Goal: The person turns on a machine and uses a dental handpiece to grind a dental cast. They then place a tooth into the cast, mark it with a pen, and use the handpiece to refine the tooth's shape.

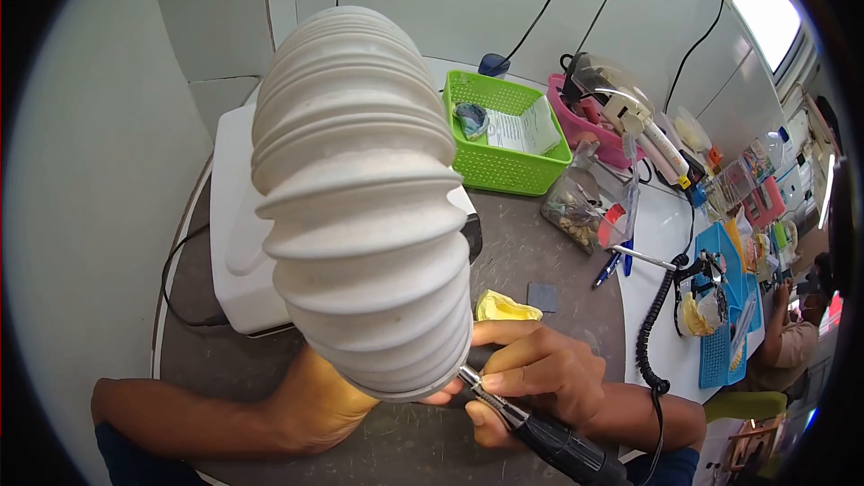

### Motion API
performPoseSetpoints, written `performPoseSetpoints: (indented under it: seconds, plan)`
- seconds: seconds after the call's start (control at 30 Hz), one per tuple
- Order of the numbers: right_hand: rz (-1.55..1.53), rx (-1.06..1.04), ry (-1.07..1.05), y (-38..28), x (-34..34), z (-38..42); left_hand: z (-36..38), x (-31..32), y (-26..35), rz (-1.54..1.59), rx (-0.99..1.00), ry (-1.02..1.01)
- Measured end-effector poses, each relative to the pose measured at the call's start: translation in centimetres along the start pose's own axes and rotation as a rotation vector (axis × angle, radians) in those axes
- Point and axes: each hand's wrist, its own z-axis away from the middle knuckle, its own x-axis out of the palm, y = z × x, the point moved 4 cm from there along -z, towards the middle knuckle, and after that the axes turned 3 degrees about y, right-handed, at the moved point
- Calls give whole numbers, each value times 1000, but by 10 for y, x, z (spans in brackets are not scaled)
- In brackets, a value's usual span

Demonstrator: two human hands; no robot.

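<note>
Clamping the handpiece (560, 443), the right hand (551, 367) could slip, nicking the left hand (331, 396), whose grip is unclear behind the hose (369, 216).

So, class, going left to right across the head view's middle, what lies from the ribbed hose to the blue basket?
Ribbed hose, yellow moulded piece, grey square, blue pens, coiled cord, blue basket

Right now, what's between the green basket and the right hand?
Head view: a yellow moulded piece and a small dark grey square, nearer the right hand; the tabletop from there to the green basket looks bare.
</note>
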Motion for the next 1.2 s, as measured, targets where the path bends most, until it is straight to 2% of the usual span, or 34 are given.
performPoseSetpoints:
  seconds: [0.43, 1.2]
  plan:
    - [-51, 65, 67, -1, -1, 0, 0, -1, -3, 52, 0, -12]
    - [-33, 23, 84, 0, 0, 1, 1, -2, -3, 34, -2, -5]
